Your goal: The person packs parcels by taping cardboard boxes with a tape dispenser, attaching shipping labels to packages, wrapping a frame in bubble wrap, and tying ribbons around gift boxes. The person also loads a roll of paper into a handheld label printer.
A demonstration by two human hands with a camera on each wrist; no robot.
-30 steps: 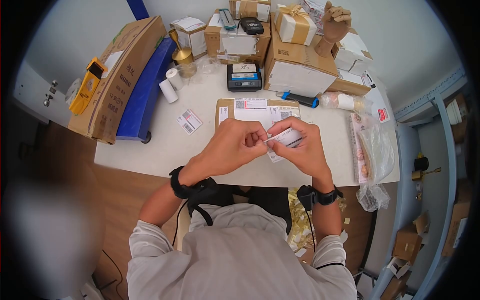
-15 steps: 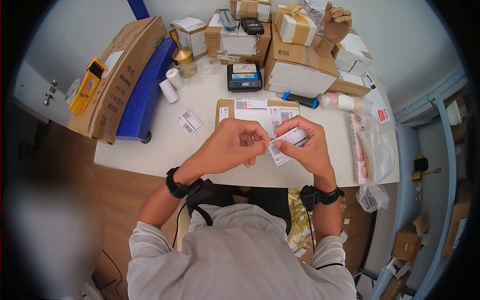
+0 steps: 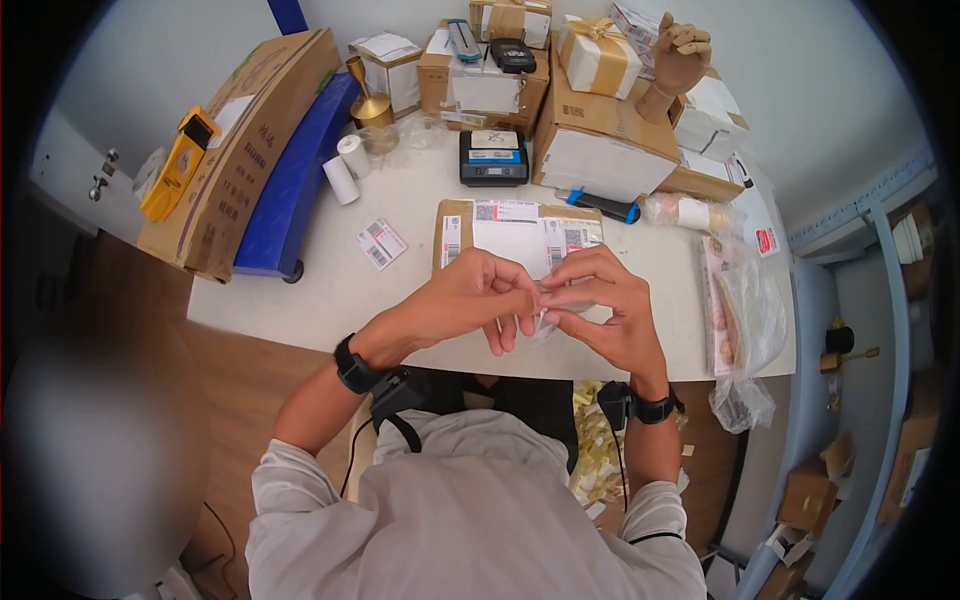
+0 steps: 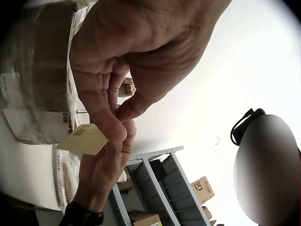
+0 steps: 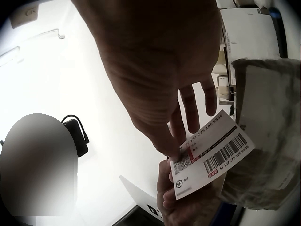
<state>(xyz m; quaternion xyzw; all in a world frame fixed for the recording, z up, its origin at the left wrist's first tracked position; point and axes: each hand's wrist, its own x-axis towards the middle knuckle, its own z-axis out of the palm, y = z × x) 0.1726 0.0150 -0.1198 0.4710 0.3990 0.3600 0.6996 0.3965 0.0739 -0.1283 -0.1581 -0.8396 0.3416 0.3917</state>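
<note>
My left hand (image 3: 465, 295) and right hand (image 3: 610, 305) meet over the front of the table, fingertips pinching one corner of a shipping label (image 5: 211, 155). The right wrist view shows its printed face with a barcode and QR code; its pale yellow back faces the left wrist view. From the head view the label is nearly edge-on and mostly hidden. The remaining fingers of my right hand extend past the label. Just beyond both hands lies a taped cardboard parcel (image 3: 507, 240) with several labels on its top.
A loose label (image 3: 382, 243) lies left of the parcel. Behind are a label printer (image 3: 493, 160), a blue-and-black cutter (image 3: 603, 205) and stacked boxes (image 3: 605, 155). Paper rolls (image 3: 341, 180) stand and lie at left. Plastic-wrapped goods (image 3: 745, 310) line the right edge.
The label has turned from face-up under my right thumb to nearly edge-on. My right fingers have straightened and spread. The left fingers have come back against the label's corner.
</note>
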